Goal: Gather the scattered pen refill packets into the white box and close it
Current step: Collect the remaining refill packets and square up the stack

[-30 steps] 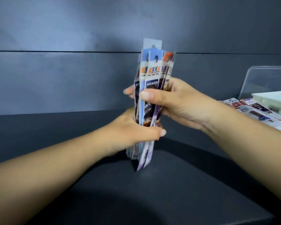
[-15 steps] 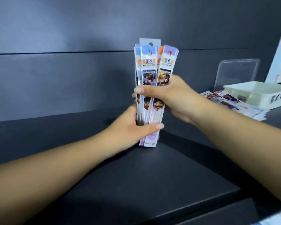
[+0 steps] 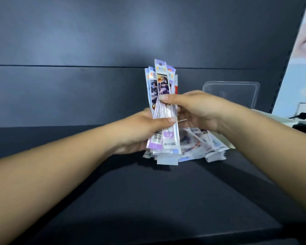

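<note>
Head view: both hands, left [image 3: 140, 133] and right [image 3: 198, 110], grip upright packets [image 3: 162, 106]; white box hidden.

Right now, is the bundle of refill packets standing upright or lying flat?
Upright. Left hand and right hand hold the bundle on end, hang tabs up, above loose packets on the table.

Dark panelled wall [image 3: 78, 41] behind a black tabletop [image 3: 148, 200]
</note>
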